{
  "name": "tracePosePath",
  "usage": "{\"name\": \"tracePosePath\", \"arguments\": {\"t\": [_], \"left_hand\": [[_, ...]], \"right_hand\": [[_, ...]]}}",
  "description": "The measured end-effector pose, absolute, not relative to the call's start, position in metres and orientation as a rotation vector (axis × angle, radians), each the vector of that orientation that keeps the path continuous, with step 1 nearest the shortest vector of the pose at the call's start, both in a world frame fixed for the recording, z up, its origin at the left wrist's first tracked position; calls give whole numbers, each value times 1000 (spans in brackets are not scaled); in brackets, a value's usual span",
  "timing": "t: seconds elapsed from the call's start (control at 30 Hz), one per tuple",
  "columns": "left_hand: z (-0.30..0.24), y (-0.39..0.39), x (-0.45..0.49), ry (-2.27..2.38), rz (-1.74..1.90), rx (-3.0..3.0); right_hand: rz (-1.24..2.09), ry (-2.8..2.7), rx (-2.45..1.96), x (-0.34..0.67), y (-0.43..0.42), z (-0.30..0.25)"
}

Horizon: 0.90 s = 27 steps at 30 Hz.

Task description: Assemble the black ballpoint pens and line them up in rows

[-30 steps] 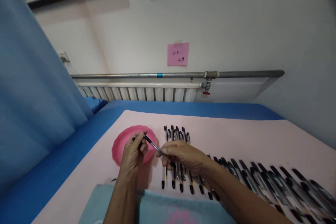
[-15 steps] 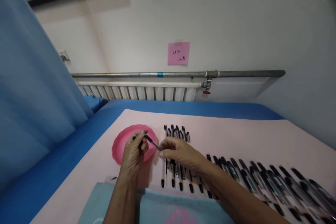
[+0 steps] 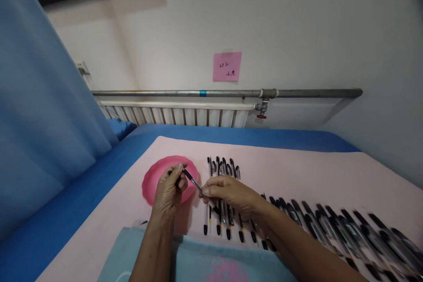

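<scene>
The step in hand seems to be work on one pen [image 3: 192, 179], slanting over the dish [image 3: 147, 185]'s right side. The left hand [image 3: 168, 189]'s fingers close on its upper end; the right hand [image 3: 231, 191]'s pinch its barrel. The next move likely calls for steady alignment. Other pens [image 3: 228, 232] lie right of the dish.

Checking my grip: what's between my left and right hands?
In the head view, a slim black-and-clear pen spans left hand to right hand, partly in front of a pink wavy-rimmed dish.
</scene>
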<state>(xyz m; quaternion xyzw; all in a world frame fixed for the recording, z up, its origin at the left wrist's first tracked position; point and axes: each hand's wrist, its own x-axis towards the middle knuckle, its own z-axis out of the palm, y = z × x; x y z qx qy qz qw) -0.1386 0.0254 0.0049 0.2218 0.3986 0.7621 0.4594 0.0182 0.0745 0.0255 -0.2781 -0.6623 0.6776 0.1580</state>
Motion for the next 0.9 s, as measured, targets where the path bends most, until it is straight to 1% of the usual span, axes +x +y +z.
{"name": "tracePosePath", "arguments": {"t": [0.07, 0.2, 0.27, 0.37, 0.47, 0.53, 0.67, 0.77, 0.9], "left_hand": [[4, 25, -138, 970, 1878, 549], [4, 25, -140, 953, 1880, 542], [5, 25, -142, 943, 1904, 511], [8, 23, -147, 902, 1963, 412], [8, 22, -151, 889, 2002, 340], [7, 22, -153, 904, 2027, 330], [3, 23, -155, 954, 2069, 289], [2, 24, -154, 976, 2039, 255], [0, 26, -149, 989, 1969, 272]], "right_hand": [[1921, -1862, -798, 19, 73, 26], [2050, -1854, -730, 18, 71, 29], [2018, -1916, -752, 19, 72, 30], [1753, -2103, -854, 27, 80, 31], [1271, -2242, -1040, 47, 97, 28], [1014, -2255, -1167, 65, 111, 23], [678, -2258, -1379, 94, 134, 12], [562, -2171, -1532, 103, 146, 2], [604, -2076, -1682, 104, 156, -14]]}}
